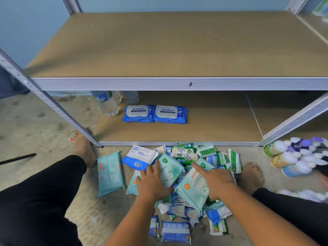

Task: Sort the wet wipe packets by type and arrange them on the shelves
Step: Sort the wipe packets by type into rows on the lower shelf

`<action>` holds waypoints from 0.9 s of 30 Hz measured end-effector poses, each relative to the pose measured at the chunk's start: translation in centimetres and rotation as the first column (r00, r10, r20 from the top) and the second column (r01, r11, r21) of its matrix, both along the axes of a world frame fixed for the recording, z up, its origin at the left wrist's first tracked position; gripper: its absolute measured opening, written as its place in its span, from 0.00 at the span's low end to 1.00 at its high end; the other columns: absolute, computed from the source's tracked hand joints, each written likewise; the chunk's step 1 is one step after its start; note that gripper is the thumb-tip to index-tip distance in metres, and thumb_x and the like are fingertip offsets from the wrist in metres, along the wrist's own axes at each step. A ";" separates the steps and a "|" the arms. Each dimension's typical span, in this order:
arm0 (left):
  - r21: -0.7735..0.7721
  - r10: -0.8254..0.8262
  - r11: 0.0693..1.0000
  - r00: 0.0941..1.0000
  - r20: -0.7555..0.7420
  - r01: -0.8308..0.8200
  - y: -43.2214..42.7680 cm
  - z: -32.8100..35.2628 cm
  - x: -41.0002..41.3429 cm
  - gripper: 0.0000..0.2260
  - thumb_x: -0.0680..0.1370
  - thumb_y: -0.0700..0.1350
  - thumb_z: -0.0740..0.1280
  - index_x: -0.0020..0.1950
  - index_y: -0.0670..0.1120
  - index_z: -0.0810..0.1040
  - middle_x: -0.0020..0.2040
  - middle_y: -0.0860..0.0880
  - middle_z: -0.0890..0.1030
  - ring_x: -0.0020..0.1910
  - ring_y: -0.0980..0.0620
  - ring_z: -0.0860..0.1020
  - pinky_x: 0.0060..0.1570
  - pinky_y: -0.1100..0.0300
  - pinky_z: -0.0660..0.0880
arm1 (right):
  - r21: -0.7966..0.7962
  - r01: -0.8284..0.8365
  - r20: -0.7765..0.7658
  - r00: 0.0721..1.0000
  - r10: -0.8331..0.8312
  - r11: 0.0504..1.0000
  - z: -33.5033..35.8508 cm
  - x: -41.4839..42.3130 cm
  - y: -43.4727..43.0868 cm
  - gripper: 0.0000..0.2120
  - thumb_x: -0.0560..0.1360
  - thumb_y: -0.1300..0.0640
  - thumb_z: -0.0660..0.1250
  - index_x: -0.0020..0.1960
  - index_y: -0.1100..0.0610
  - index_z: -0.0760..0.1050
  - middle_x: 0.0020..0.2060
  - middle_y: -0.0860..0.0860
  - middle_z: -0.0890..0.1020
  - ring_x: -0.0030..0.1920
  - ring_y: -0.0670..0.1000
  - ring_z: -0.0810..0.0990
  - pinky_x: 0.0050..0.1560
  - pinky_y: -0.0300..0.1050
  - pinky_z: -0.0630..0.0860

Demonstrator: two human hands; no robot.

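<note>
Left hand (153,182) flat, right hand (218,181) index-out, both on teal packets (170,168).

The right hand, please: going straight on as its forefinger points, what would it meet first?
Most likely the green-and-white wipes packet lying just past the forefinger of the right hand; depth is unclear.

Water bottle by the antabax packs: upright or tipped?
Upright: the water bottle stands on its base, its cap hidden behind the upper shelf rail.
</note>
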State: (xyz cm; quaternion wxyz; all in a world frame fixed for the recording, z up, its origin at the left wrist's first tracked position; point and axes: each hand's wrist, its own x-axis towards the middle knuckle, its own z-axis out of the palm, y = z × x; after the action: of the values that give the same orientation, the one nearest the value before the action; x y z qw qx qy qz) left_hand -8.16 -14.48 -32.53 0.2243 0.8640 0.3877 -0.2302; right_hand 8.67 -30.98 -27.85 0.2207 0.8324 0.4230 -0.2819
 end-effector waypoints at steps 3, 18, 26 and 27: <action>0.009 0.024 1.000 0.999 0.046 -0.025 -0.1 0.0 0.1 0.54 0.67 0.72 0.67 0.81 0.50 0.42 0.75 0.48 0.61 0.73 0.43 0.61 0.71 0.42 0.64 | 0.029 -0.115 0.001 0.993 0.115 0.993 -0.4 1.1 -0.4 0.58 0.62 0.50 0.75 0.79 0.41 0.39 0.68 0.57 0.65 0.60 0.58 0.74 0.54 0.53 0.76; -0.003 -0.128 0.991 0.953 0.275 0.134 1.7 3.0 9.0 0.53 0.61 0.61 0.76 0.80 0.47 0.56 0.71 0.49 0.70 0.66 0.46 0.71 0.69 0.50 0.67 | 0.284 -0.006 0.219 0.974 -0.059 0.959 3.7 15.1 -4.0 0.45 0.55 0.25 0.70 0.63 0.51 0.69 0.53 0.47 0.66 0.55 0.50 0.69 0.56 0.50 0.74; 0.141 -0.393 0.918 0.897 0.203 0.370 2.1 0.7 22.8 0.52 0.60 0.61 0.79 0.79 0.55 0.57 0.67 0.46 0.65 0.66 0.43 0.68 0.68 0.49 0.70 | 0.376 0.307 0.165 0.906 -0.389 0.874 0.5 23.0 -5.6 0.40 0.52 0.33 0.78 0.57 0.51 0.74 0.50 0.47 0.65 0.55 0.51 0.68 0.46 0.47 0.73; 0.160 -0.415 0.908 0.886 0.205 0.388 2.1 0.1 24.5 0.51 0.59 0.60 0.79 0.78 0.56 0.59 0.66 0.46 0.64 0.64 0.43 0.67 0.67 0.50 0.70 | 0.374 0.326 0.167 0.897 -0.410 0.868 -0.2 23.9 -5.7 0.39 0.52 0.33 0.78 0.56 0.51 0.74 0.50 0.48 0.65 0.55 0.51 0.68 0.46 0.47 0.72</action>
State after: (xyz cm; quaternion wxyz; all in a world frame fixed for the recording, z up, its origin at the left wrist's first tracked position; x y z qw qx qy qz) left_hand 16.34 -12.37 -32.41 0.1661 0.9579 0.1835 -0.1455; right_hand 32.55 -36.67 -28.05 0.0666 0.9512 0.2672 -0.1392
